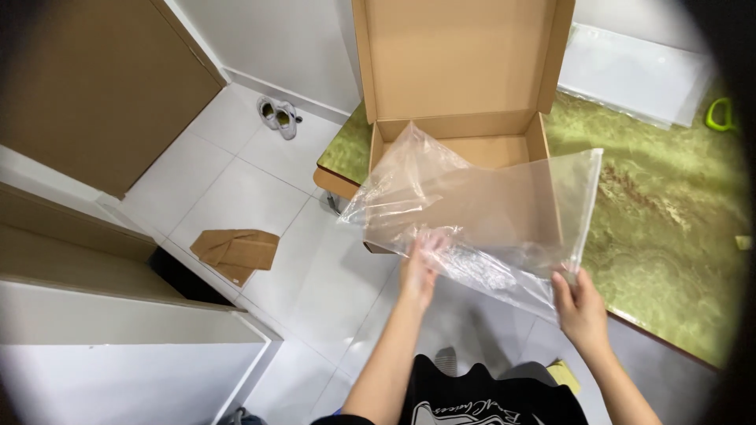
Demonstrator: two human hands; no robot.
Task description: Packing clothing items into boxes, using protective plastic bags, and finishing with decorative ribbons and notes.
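Your left hand [421, 264] has its fingers [431, 242] pushed up into the clear plastic bag [480, 208], spread a bit under the film; exact grip can't be told thru the plastic. Your right hand [581, 303] pinches the bag's lower right corner, fingers [568, 277] pressed together on the edge near the zip strip. Bag is held up in the air betw. both hands, crumpled on the left side, flatter on the right, hanging in front of the open cardboard box [457, 79].

Box sits on the desk [669, 205] w/ a green marbled top, at its left corner, lid flap standing upright. Whether the bag touches the box front can't be told.

Further out: white flat panel [630, 75] at the desk's far edge, green looped thing [718, 116] at far right. On the white tile floor [260, 197] left of the desk: folded piece of cardboard [236, 252], and a pair of pale shoes [279, 116] by the wall. Brown cabinet door [94, 86] at top left.
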